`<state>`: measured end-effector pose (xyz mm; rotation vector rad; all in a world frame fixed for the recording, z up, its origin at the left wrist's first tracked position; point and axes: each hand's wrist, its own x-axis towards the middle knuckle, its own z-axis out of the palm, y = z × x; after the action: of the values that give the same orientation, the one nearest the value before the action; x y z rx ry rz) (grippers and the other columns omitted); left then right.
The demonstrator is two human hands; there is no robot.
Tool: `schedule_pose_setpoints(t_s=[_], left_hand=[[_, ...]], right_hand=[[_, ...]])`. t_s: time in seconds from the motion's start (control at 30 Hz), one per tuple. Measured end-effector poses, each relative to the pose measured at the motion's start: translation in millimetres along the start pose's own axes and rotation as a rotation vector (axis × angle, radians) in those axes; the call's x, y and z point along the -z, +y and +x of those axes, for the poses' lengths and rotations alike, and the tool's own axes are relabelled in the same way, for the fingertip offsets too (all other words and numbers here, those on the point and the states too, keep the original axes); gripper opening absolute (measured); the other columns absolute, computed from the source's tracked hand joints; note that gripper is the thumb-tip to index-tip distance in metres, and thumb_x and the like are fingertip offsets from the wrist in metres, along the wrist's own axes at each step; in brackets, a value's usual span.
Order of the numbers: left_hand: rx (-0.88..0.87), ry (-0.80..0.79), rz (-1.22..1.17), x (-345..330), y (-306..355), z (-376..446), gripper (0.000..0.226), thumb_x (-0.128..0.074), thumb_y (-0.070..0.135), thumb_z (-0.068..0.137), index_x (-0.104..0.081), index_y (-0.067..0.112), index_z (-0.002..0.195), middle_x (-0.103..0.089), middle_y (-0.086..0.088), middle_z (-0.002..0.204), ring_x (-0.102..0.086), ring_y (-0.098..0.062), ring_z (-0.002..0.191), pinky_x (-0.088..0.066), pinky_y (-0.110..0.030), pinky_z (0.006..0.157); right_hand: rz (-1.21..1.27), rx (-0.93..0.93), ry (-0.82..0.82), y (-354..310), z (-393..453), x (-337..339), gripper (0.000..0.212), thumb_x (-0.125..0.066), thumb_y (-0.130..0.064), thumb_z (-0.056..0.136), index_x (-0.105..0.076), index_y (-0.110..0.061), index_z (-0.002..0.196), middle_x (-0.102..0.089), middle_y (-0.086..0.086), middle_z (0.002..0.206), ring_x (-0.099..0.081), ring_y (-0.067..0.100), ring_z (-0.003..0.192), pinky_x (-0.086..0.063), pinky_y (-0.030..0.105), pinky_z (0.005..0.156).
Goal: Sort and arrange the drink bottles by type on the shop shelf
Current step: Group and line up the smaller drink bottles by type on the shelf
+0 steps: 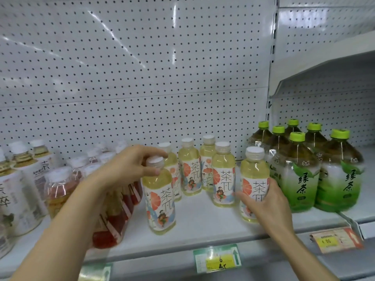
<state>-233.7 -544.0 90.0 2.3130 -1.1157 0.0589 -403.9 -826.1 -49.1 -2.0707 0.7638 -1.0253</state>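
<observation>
On the shelf (203, 224), our left hand (129, 165) pinches one upright yellow bottle (160, 199) by its cap; our right hand (267, 201) wraps another upright bottle (253, 179).

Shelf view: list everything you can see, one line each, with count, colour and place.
Pale yellow tea bottles: six, white caps, middle of shelf; two are held.
Green tea bottles: six, large, lime caps, right.
Red drink bottles: several, blurred, clear caps, left of middle.
White-labelled bottles: several, far left.
Price tags: one green-and-yellow on the front rail, one orange at right.
Shelf: white, pegboard back.
Left hand: grips the cap of the front-left yellow bottle.
Right hand: holds the front-right yellow bottle.
</observation>
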Motion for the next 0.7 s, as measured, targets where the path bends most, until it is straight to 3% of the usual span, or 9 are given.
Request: schedule_pose_setpoints(t_s=[0.1, 0.17, 0.27, 0.37, 0.47, 0.6, 0.7], left_hand=[[0.025, -0.055, 0.158, 22.6, -7.6, -3.6, 0.037, -0.080, 0.020, 0.083, -0.066, 0.043, 0.109, -0.069, 0.019, 0.111, -0.065, -0.006, 0.102, -0.053, -0.039, 0.095], [0.044, -0.115, 0.300, 31.1, -4.9, -3.4, 0.037, -0.079, 0.023, 0.083, -0.062, 0.046, 0.106, -0.065, 0.021, 0.111, -0.060, 0.002, 0.098, -0.051, -0.029, 0.091], [0.072, -0.193, 0.428, 38.2, 6.8, 0.5, 0.039, -0.079, 0.028, 0.083, -0.061, 0.047, 0.111, -0.063, 0.024, 0.111, -0.056, 0.008, 0.096, -0.046, -0.017, 0.084], [0.066, -0.216, 0.354, 43.4, 23.5, 12.4, 0.054, -0.080, 0.038, 0.080, -0.059, 0.041, 0.130, -0.059, 0.027, 0.127, -0.055, 0.004, 0.115, -0.045, -0.026, 0.104], [-0.012, -0.097, 0.360, 39.7, 41.0, 48.5, 0.063, -0.075, 0.047, 0.083, -0.053, 0.033, 0.140, -0.054, 0.018, 0.137, -0.052, -0.006, 0.125, -0.046, -0.029, 0.101], [-0.018, -0.139, 0.487, 17.6, 55.5, 108.3, 0.067, -0.069, 0.047, 0.090, -0.045, 0.022, 0.148, -0.049, 0.002, 0.150, -0.047, -0.019, 0.136, -0.040, -0.039, 0.111], [0.082, -0.280, 0.595, -3.0, 53.1, 137.1, 0.078, -0.067, 0.054, 0.088, -0.040, 0.018, 0.151, -0.047, -0.001, 0.151, -0.046, -0.024, 0.136, -0.039, -0.042, 0.111]], right_hand=[[-0.016, -0.012, 0.022, 1.5, 6.9, -0.6, 0.073, -0.087, -0.044, 0.064, -0.049, -0.015, 0.121, -0.066, 0.003, 0.105, -0.062, 0.023, 0.089, -0.051, 0.034, 0.072], [-0.015, -0.015, 0.003, -0.9, 9.8, -1.3, 0.075, -0.087, -0.038, 0.067, -0.047, -0.014, 0.126, -0.066, 0.005, 0.111, -0.061, 0.023, 0.091, -0.049, 0.033, 0.073], [-0.004, 0.060, 0.040, -9.4, 6.1, 4.4, 0.086, -0.086, -0.031, 0.071, -0.038, -0.019, 0.141, -0.060, 0.004, 0.130, -0.058, 0.024, 0.112, -0.050, 0.037, 0.088], [-0.027, 0.294, 0.240, -27.1, 2.2, 16.7, 0.085, -0.081, -0.026, 0.076, -0.037, -0.012, 0.148, -0.051, 0.008, 0.142, -0.045, 0.025, 0.130, -0.039, 0.041, 0.106], [-0.036, 0.593, 0.315, -54.2, 13.4, 26.9, 0.067, -0.078, -0.018, 0.079, -0.050, -0.004, 0.138, -0.058, 0.011, 0.133, -0.050, 0.022, 0.124, -0.040, 0.034, 0.105], [-0.119, 0.643, 0.010, -100.3, 49.8, 30.8, 0.054, -0.067, -0.028, 0.089, -0.051, -0.015, 0.139, -0.057, 0.002, 0.135, -0.049, 0.016, 0.126, -0.040, 0.033, 0.108], [-0.392, 0.607, -0.225, -130.3, 79.8, 26.6, 0.056, -0.062, -0.039, 0.092, -0.047, -0.019, 0.142, -0.053, -0.002, 0.141, -0.048, 0.016, 0.130, -0.040, 0.036, 0.109]])
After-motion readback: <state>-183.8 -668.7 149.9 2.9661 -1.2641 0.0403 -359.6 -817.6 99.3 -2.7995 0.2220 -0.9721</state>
